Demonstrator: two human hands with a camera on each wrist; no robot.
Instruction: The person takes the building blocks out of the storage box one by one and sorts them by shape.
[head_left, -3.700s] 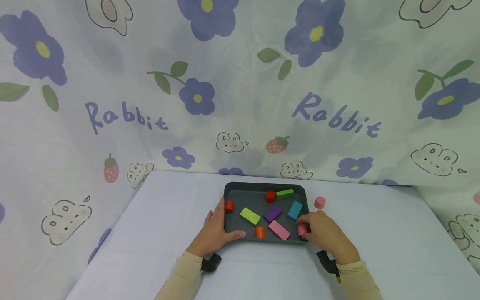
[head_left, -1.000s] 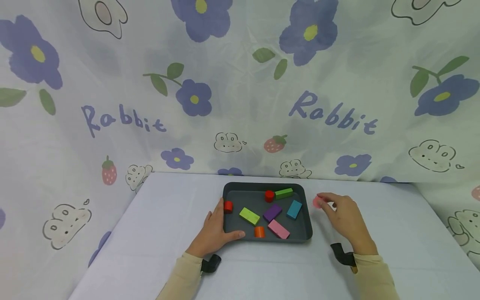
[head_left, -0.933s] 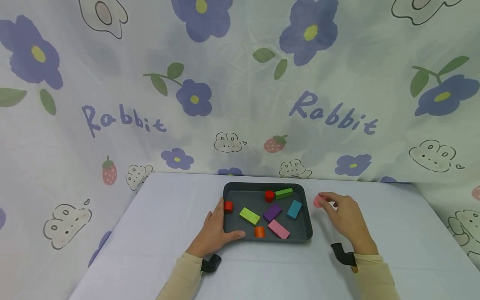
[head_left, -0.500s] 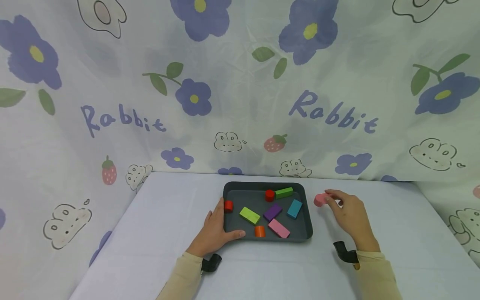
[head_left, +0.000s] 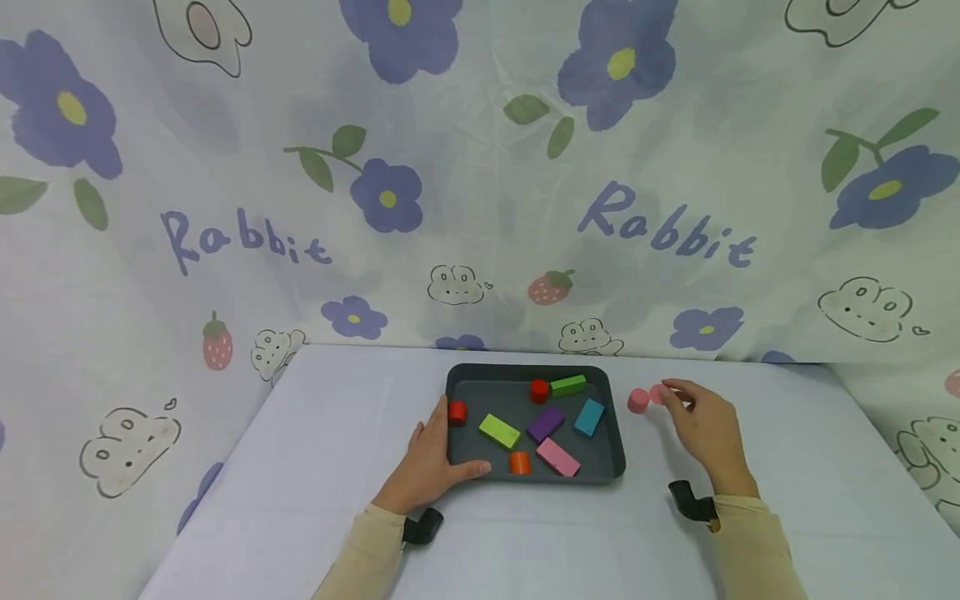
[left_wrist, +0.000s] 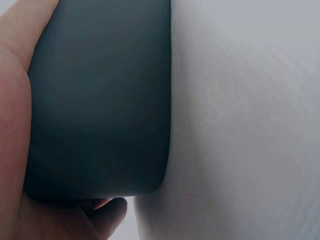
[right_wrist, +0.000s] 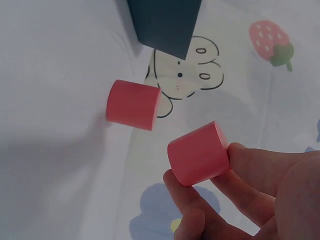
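Observation:
My left hand [head_left: 431, 462] holds the near left corner of a dark grey tray [head_left: 480, 372], fingers along its left wall and thumb over the front rim. The left wrist view shows the tray's outer wall [left_wrist: 100, 100] close up. Right of the tray, my right hand [head_left: 708, 425] pinches a pink cylinder [right_wrist: 200, 152] between thumb and fingertips. Another pink cylinder [head_left: 638, 401] stands on the table just left of it, between the held one and the tray.
In the tray lie red cylinders [head_left: 539, 391], an orange cylinder [head_left: 520, 463], and lime [head_left: 499, 431], purple [head_left: 545, 424], blue [head_left: 588, 417], green [head_left: 567, 385] and pink [head_left: 558, 457] blocks. A patterned cloth [head_left: 480, 208] hangs behind the white table [head_left: 360, 400].
My right hand has carried a pink cylinder from the tray's near right corner to the table's right side, lately shifting rightward off the other pink cylinder. The left hand stays put.

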